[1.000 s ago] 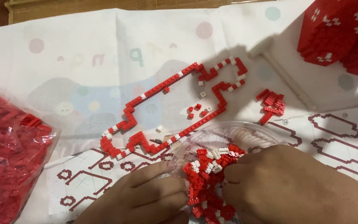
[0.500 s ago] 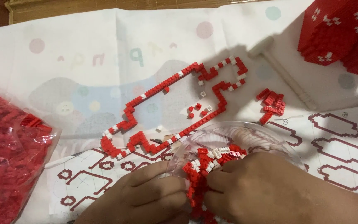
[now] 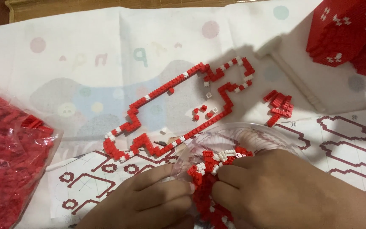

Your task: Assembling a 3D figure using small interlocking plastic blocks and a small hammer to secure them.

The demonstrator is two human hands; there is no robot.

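Observation:
My left hand (image 3: pixel 149 199) and my right hand (image 3: pixel 276 191) meet at the bottom of the view over a clear plastic bowl (image 3: pixel 250 133). Between their fingertips sits a red and white block assembly (image 3: pixel 208 178), gripped from both sides and partly hidden by the fingers. Just beyond the bowl lies a long outline of red and white small bricks (image 3: pixel 170 110) on the cloth, with a few loose red bricks (image 3: pixel 202 111) inside it.
A clear bag of red bricks (image 3: pixel 9 157) fills the left edge. A small red brick cluster (image 3: pixel 279 106) and a white tool (image 3: pixel 293 78) lie right of the outline. A large red built piece (image 3: pixel 352 32) stands top right. Printed instruction sheets (image 3: pixel 344 140) lie under the bowl.
My right hand has shifted left and closed in on the block assembly, meeting the left hand's fingers. The left hand has barely moved.

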